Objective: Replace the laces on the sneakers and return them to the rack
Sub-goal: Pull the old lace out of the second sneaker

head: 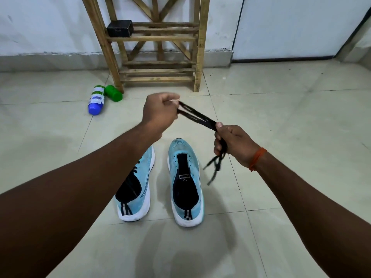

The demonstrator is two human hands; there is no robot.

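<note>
Two blue sneakers were set at lower centre; above them, black laces were pinched by the left grip and clenched in the right grip.

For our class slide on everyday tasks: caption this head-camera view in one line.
Left hand and right hand stretch a black lace above blue sneakers, before a wooden rack.

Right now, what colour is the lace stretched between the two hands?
Black. The lace shows best in the head view, dark against the pale floor tiles.
</note>
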